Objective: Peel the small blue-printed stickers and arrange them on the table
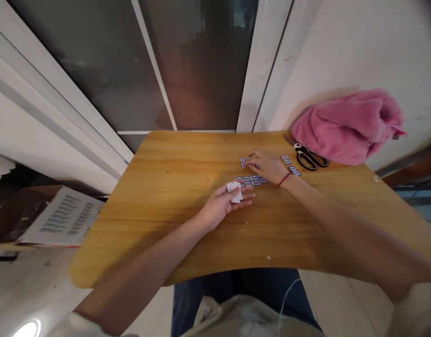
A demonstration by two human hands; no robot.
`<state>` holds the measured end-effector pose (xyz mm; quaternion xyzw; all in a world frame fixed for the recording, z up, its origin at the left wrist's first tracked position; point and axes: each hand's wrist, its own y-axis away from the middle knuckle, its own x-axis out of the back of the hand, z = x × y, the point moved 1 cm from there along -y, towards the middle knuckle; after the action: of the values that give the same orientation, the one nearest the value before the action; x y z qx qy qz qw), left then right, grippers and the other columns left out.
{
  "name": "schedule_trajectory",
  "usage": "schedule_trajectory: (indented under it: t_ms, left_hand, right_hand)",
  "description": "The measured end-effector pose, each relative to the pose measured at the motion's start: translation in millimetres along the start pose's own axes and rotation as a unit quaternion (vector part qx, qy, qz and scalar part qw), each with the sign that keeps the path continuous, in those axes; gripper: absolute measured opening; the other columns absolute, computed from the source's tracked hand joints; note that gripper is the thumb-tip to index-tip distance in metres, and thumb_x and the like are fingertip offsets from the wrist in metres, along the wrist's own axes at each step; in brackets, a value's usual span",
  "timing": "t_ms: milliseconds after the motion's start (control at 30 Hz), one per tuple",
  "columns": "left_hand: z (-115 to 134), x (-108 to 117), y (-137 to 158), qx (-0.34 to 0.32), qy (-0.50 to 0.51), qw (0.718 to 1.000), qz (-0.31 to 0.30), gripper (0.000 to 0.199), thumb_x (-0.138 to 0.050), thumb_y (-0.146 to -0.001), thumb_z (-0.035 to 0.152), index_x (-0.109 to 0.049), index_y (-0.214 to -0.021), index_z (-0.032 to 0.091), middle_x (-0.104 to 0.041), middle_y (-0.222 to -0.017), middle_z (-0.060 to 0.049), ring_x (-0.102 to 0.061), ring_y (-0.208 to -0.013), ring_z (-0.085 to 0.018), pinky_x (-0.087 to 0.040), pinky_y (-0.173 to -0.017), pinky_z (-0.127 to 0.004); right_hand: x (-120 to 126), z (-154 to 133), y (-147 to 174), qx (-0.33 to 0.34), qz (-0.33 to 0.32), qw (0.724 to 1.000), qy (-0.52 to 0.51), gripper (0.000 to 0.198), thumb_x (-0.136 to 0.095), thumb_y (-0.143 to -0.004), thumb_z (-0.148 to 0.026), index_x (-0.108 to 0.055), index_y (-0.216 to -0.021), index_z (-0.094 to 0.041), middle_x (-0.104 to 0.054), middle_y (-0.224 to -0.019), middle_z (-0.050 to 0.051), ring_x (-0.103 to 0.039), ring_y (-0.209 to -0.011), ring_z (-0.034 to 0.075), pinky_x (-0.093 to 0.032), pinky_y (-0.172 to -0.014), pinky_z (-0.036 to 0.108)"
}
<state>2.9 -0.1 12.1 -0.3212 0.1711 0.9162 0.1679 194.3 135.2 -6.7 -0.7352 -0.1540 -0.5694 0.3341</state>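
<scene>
My left hand (225, 202) is palm up above the table, its thumb pressing a small stack of white paper pieces (235, 192) against the fingers. The other fingers stretch out to the right. My right hand (266, 167) reaches over the table, palm down, with bent fingers at a small blue-and-white printed paper piece (242, 162), which they partly cover. Between the two hands lies a group of similar printed pieces (252, 179) in rows. Two more strips, an upper one (286, 160) and a lower one (294, 171), lie right of my right hand.
Black-handled scissors (308, 158) lie at the table's back right, beside a bundled pink cloth (352, 124) near the wall. Small crumbs dot the wooden table (159, 187). Beyond its left edge, a printed sheet (66, 216) rests on a cardboard box (29, 206). A glass door stands behind.
</scene>
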Motion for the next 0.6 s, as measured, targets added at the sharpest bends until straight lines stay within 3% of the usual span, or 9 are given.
schedule_trajectory:
  t_ms: [133, 233, 300, 467, 533, 600]
  left_hand:
    - [3, 0, -1, 0.005, 0.043, 0.999, 0.008, 0.027, -0.05, -0.084, 0.01, -0.057, -0.109, 0.007, -0.063, -0.116, -0.017, -0.062, -0.106, -0.025, -0.041, -0.102, -0.04]
    - [2, 1, -2, -0.015, 0.023, 1.0, -0.001, 0.026, -0.053, -0.083, 0.011, -0.06, -0.108, 0.008, -0.063, -0.118, -0.016, -0.06, -0.11, -0.025, -0.041, -0.102, -0.041]
    - [1, 1, -2, -0.022, -0.005, 1.0, -0.005, 0.026, -0.056, -0.083, 0.015, -0.062, -0.107, 0.008, -0.065, -0.115, -0.016, -0.06, -0.109, -0.025, -0.042, -0.101, -0.041]
    - [-4, 0, -1, -0.02, -0.063, 0.998, 0.009, 0.024, -0.065, -0.077, 0.021, -0.065, -0.099, 0.01, -0.07, -0.102, -0.013, -0.065, -0.099, -0.023, -0.046, -0.095, -0.04]
    - [-6, 0, 0, -0.017, -0.077, 0.997, 0.024, 0.025, -0.067, -0.075, 0.021, -0.065, -0.097, 0.011, -0.07, -0.099, -0.011, -0.066, -0.094, -0.022, -0.048, -0.093, -0.039]
    - [-6, 0, 1, -0.017, -0.087, 0.995, 0.045, 0.025, -0.069, -0.073, 0.021, -0.063, -0.096, 0.012, -0.07, -0.094, -0.008, -0.067, -0.089, -0.019, -0.05, -0.089, -0.037]
  right_hand:
    - [16, -11, 6, -0.01, 0.063, 0.997, -0.051, 0.021, -0.052, -0.085, -0.027, -0.069, -0.095, -0.021, -0.056, -0.114, 0.01, -0.052, -0.109, 0.026, -0.043, -0.092, 0.044]
    - [30, -34, 20, -0.057, 0.111, 0.98, -0.156, 0.025, -0.049, -0.088, -0.033, -0.065, -0.103, -0.022, -0.058, -0.109, 0.009, -0.054, -0.105, 0.023, -0.049, -0.079, 0.038]
    - [36, -54, 33, -0.098, 0.105, 0.958, -0.247, 0.026, -0.045, -0.09, -0.036, -0.064, -0.102, -0.022, -0.062, -0.1, 0.007, -0.058, -0.089, 0.019, -0.049, -0.066, 0.032]
    - [32, -89, 60, -0.13, 0.041, 0.892, -0.431, 0.027, -0.054, -0.086, -0.042, -0.061, -0.103, -0.023, -0.066, -0.093, 0.005, -0.06, -0.08, 0.017, -0.049, -0.068, 0.031]
    - [26, -94, 65, -0.147, 0.044, 0.86, -0.487, 0.028, -0.057, -0.083, -0.042, -0.06, -0.103, -0.023, -0.065, -0.092, 0.004, -0.06, -0.08, 0.016, -0.05, -0.068, 0.031]
    - [20, -94, 66, -0.159, 0.055, 0.846, -0.507, 0.027, -0.06, -0.082, -0.042, -0.06, -0.099, -0.022, -0.064, -0.088, 0.003, -0.059, -0.076, 0.015, -0.049, -0.065, 0.029]
